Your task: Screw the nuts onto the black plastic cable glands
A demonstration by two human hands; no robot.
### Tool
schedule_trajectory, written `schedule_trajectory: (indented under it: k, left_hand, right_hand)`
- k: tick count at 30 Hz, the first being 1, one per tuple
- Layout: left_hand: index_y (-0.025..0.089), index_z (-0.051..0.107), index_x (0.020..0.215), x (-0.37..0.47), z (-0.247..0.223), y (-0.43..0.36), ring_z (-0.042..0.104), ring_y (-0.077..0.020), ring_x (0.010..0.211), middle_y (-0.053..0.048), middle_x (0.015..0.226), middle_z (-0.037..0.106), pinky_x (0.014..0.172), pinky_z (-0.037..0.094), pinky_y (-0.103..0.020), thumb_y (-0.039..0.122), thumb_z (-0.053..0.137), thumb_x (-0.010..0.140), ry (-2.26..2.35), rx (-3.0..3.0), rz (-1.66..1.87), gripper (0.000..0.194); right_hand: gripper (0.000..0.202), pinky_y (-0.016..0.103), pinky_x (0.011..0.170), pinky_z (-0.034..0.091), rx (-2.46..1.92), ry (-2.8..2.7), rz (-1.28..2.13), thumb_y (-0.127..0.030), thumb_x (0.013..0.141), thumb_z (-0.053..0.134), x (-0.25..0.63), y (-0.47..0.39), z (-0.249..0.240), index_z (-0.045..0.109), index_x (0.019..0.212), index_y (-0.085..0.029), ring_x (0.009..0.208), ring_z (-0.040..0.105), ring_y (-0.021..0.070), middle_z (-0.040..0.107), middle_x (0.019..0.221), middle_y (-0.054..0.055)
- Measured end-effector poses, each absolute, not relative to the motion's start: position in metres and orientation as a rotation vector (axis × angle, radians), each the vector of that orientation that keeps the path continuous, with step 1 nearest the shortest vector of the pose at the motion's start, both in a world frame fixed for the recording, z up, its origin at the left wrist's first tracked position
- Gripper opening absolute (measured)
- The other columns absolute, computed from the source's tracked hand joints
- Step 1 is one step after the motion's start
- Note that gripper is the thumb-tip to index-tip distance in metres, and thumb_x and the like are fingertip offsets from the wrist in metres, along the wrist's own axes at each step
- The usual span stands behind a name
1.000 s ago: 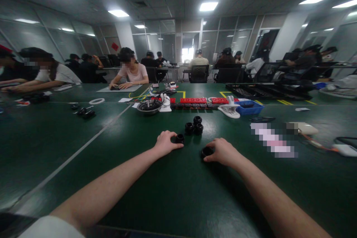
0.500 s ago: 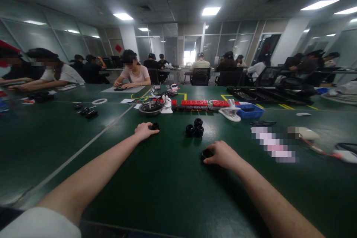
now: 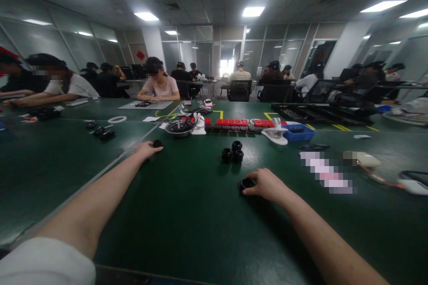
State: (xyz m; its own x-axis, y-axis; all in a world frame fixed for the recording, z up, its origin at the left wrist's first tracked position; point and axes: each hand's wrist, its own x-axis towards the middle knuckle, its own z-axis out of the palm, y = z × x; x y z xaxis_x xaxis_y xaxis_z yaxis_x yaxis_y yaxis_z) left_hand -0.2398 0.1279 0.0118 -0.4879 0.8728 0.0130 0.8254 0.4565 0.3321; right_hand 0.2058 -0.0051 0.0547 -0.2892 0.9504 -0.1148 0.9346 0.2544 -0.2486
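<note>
My left hand (image 3: 147, 150) is stretched out to the left and closed on a small black round part (image 3: 157, 144), which shows only in part past the fingers. On the near side of the green table (image 3: 187, 213), my right hand (image 3: 265, 182) grips a black ring-shaped part (image 3: 247, 184) between thumb and fingers. Its hollow opening faces up. Between the hands and a bit farther off, three similar black round parts (image 3: 233, 153) stand close together, touched by neither hand.
Behind the black parts lie a metal bowl (image 3: 179, 128), white stands (image 3: 274, 132), a row of red blocks (image 3: 232, 122) and a blue bin (image 3: 298, 132). Small black items (image 3: 104, 132) lie at left. Long black trays (image 3: 321, 113) fill the far right. A person (image 3: 160, 82) sits across the table.
My left hand has moved to the left with the small black part in it, away from the group of three. My right hand has stayed in place.
</note>
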Motion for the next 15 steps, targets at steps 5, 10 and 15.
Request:
schedule_trajectory:
  k: [5, 10, 15]
  left_hand:
    - [0.019, 0.054, 0.103, -0.254, 0.016, 0.130, 0.046, -0.0366, 0.102, -0.014, 0.111, 0.053, 0.072, 0.040, -0.040, 0.060, 0.058, 0.059, 2.675, 1.288, 0.463, 0.061]
    - [0.018, 0.055, 0.103, -0.252, 0.015, 0.130, 0.040, -0.0400, 0.104, -0.015, 0.115, 0.049, 0.073, 0.037, -0.046, 0.060, 0.057, 0.060, 2.754, 1.145, 0.558, 0.060]
    - [0.017, 0.051, 0.107, -0.247, 0.004, 0.129, 0.036, -0.0410, 0.108, -0.017, 0.119, 0.043, 0.077, 0.032, -0.050, 0.061, 0.053, 0.063, 2.828, 1.052, 0.695, 0.062]
  right_hand:
    - [0.049, 0.028, 0.067, 0.042, -1.845, -2.435, 0.402, -0.052, 0.057, 0.062, 0.207, -0.004, 0.053, 0.064, 0.096, -0.021, 0.087, 0.055, 0.0240, 0.063, 0.090, 0.007]
    - [0.047, 0.026, 0.064, 0.043, -1.843, -2.441, 0.420, -0.052, 0.059, 0.061, 0.207, -0.004, 0.052, 0.064, 0.096, -0.022, 0.081, 0.057, 0.0212, 0.063, 0.088, 0.006]
    - [0.049, 0.026, 0.065, 0.043, -1.855, -2.435, 0.428, -0.051, 0.059, 0.062, 0.207, -0.004, 0.052, 0.063, 0.098, -0.022, 0.083, 0.056, 0.0217, 0.063, 0.091, 0.006]
